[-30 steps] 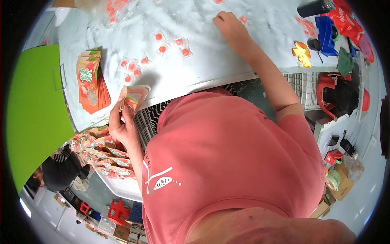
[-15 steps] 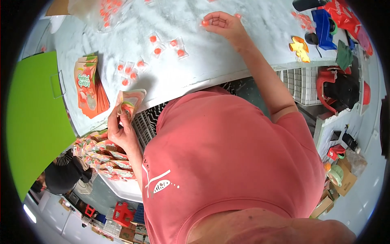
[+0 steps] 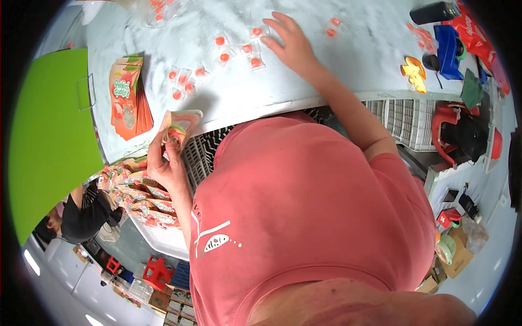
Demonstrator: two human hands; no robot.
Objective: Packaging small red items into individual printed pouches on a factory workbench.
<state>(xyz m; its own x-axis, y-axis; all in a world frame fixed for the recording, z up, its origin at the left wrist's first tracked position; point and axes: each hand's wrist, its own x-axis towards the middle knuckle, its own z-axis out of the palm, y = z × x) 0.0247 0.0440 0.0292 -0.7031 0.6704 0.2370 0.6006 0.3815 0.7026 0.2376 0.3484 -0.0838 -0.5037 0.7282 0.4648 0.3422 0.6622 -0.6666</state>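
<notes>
My left hand (image 3: 166,163) pinches a printed pouch (image 3: 185,124) at the table's near edge, its upper end spread apart. Over the table my right hand (image 3: 293,49) reaches out with fingers apart and nothing in them. Just left of its fingertips lies a clear-wrapped red candy (image 3: 257,32), close to a couple of others (image 3: 254,62). More wrapped candies (image 3: 182,80) lie in a loose cluster between the right hand and the pouch. A fanned stack of flat pouches (image 3: 130,100) rests on the table to the left.
Filled pouches (image 3: 142,198) are heaped in a white tray (image 3: 163,239) at lower left. A green panel (image 3: 49,136) borders the table's left side. To the right are a yellow wrapper (image 3: 414,73), a blue tape dispenser (image 3: 447,51) and a black bottle (image 3: 434,12). Another person (image 3: 81,217) sits behind.
My right hand has let go of a wrapped candy beside the others, and its fingers have spread apart. The left hand still holds the pouch; the whole view has shifted slightly.
</notes>
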